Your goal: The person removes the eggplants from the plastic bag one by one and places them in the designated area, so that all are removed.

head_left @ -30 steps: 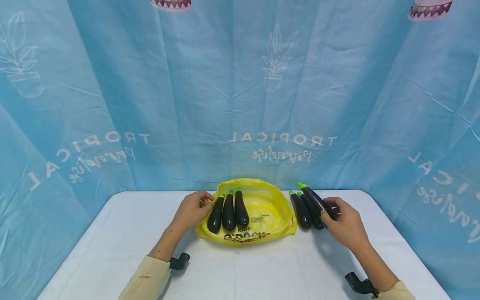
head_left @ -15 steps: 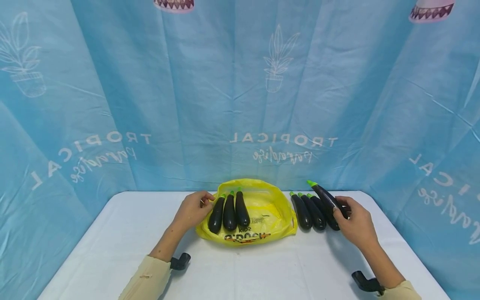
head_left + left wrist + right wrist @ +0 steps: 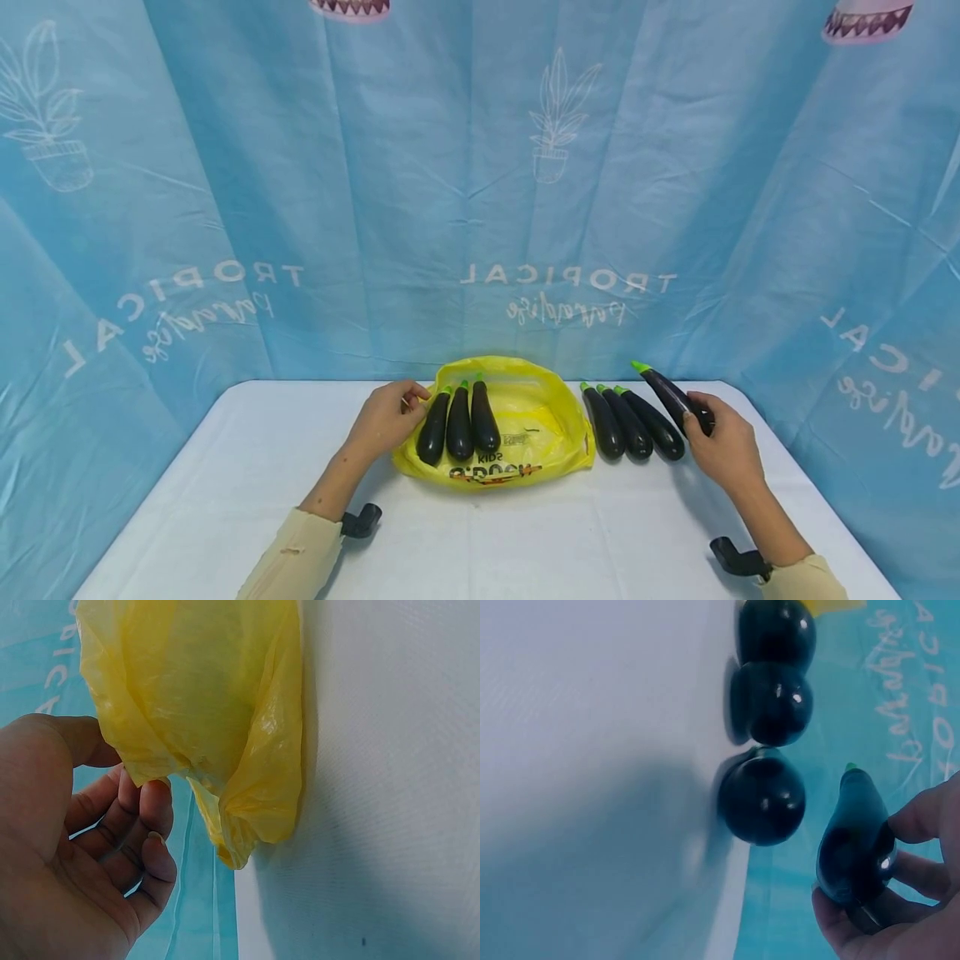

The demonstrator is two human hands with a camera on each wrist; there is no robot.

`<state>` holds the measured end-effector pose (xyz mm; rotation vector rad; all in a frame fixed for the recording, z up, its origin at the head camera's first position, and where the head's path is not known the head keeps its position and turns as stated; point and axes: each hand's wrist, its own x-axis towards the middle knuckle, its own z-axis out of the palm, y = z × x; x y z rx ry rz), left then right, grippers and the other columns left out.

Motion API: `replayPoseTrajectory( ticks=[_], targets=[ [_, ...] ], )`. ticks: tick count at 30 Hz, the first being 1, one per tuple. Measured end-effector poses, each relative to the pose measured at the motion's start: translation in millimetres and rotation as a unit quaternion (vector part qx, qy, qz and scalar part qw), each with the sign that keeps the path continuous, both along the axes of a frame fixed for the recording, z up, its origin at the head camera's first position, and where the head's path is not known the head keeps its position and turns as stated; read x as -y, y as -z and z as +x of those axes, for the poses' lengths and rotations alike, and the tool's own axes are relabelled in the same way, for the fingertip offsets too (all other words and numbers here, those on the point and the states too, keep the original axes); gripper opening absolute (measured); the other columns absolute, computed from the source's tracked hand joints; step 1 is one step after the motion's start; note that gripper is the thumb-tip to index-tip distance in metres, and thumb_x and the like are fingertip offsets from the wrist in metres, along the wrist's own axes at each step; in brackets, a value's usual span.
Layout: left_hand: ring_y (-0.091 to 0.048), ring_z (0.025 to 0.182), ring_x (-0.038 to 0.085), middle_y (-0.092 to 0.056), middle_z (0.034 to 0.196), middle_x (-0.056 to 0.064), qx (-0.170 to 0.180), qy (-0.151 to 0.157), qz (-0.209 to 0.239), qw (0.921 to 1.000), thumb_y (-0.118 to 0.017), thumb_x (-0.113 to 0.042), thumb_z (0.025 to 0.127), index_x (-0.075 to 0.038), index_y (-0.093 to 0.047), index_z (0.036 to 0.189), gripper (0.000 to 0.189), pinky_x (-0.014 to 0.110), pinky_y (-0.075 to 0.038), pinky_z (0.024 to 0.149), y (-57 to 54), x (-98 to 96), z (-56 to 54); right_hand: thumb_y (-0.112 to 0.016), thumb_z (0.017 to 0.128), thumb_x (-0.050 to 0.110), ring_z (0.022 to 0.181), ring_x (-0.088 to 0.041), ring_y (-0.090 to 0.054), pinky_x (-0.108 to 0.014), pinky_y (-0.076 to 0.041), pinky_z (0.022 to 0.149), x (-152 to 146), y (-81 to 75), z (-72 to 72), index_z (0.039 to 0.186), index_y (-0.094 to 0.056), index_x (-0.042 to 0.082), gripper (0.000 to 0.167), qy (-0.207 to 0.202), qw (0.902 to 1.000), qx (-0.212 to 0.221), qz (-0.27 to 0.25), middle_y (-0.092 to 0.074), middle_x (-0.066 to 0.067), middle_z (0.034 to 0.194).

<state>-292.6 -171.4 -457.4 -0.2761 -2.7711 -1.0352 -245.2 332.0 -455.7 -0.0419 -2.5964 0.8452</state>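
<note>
A yellow plastic bag (image 3: 547,462) lies spread on the table, its mouth toward the camera. On its left part rest three dark eggplants (image 3: 459,427) with green stems. My left hand (image 3: 386,421) pinches the bag's left edge between thumb and fingers, as the left wrist view also shows in the yellow film (image 3: 195,690). Right of the bag, three more eggplants (image 3: 630,425) lie side by side on the cloth. My right hand (image 3: 726,437) grips another eggplant (image 3: 670,396) near its thick end, stem pointing up and left. In the right wrist view this eggplant (image 3: 855,832) is held apart from the row.
A white cloth covers the table (image 3: 517,542). Behind it and at both sides hangs a blue printed curtain (image 3: 420,208). A black wrist mount (image 3: 738,558) sits on the right forearm, and another (image 3: 362,522) on the left.
My right hand has moved right with its eggplant, away from the row, which shows more fully now. The left hand keeps its place at the bag's edge.
</note>
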Motion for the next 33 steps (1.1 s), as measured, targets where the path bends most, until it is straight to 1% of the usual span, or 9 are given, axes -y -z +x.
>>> replayPoseTrajectory(
  ticks=[6, 12, 22, 28, 33],
  targets=[
    [-0.055, 0.076, 0.018, -0.064, 0.087, -0.001, -0.003, 0.001, 0.002, 1.0000, -0.067, -0.016, 0.096, -0.009, -0.075, 0.111, 0.018, 0.034, -0.048, 0.069, 0.9, 0.8, -0.7, -0.056, 0.108, 0.017, 0.108, -0.043, -0.067, -0.051, -0.054, 0.080, -5, 7.4, -4.4, 0.144, -0.058, -0.005, 0.042, 0.008, 0.9999, 0.009, -0.007, -0.066, -0.032, 0.127],
    [-0.055, 0.075, 0.017, -0.063, 0.086, -0.001, -0.002, 0.002, 0.002, 1.0000, -0.067, -0.017, 0.096, -0.010, -0.075, 0.110, 0.018, 0.034, -0.048, 0.069, 3.2, 0.2, -1.5, -0.054, 0.108, 0.019, 0.118, -0.049, -0.063, -0.059, -0.054, 0.087, -12, 15.3, -8.9, 0.145, -0.055, -0.007, 0.045, 0.029, 0.9988, 0.037, -0.014, -0.061, -0.034, 0.135],
    [-0.054, 0.075, 0.017, -0.063, 0.086, -0.002, -0.002, 0.001, 0.003, 1.0000, -0.067, -0.017, 0.096, -0.010, -0.075, 0.110, 0.017, 0.034, -0.047, 0.069, 2.8, 0.6, -1.8, -0.056, 0.108, 0.018, 0.121, -0.054, -0.060, -0.063, -0.053, 0.090, -22, 22.9, -12.2, 0.144, -0.053, -0.010, 0.046, 0.029, 0.9975, 0.063, -0.015, -0.058, -0.038, 0.137],
    [-0.055, 0.075, 0.017, -0.063, 0.086, -0.002, -0.001, -0.002, 0.004, 1.0000, -0.067, -0.016, 0.095, -0.011, -0.075, 0.109, 0.017, 0.034, -0.047, 0.069, 3.5, -0.1, -0.9, -0.056, 0.107, 0.017, 0.125, -0.056, -0.057, -0.066, -0.051, 0.094, -24, 27.1, -13.3, 0.145, -0.053, -0.009, 0.046, 0.025, 0.9966, 0.078, -0.012, -0.056, -0.038, 0.139],
    [-0.055, 0.076, 0.017, -0.063, 0.086, -0.002, 0.000, -0.002, 0.005, 1.0000, -0.067, -0.016, 0.095, -0.011, -0.075, 0.109, 0.017, 0.034, -0.048, 0.070, 4.4, 0.3, -1.6, -0.055, 0.107, 0.017, 0.128, -0.057, -0.055, -0.066, -0.050, 0.097, -24, 27.1, -13.9, 0.146, -0.052, -0.009, 0.047, 0.024, 0.9943, 0.103, -0.010, -0.054, -0.038, 0.143]
  ],
)
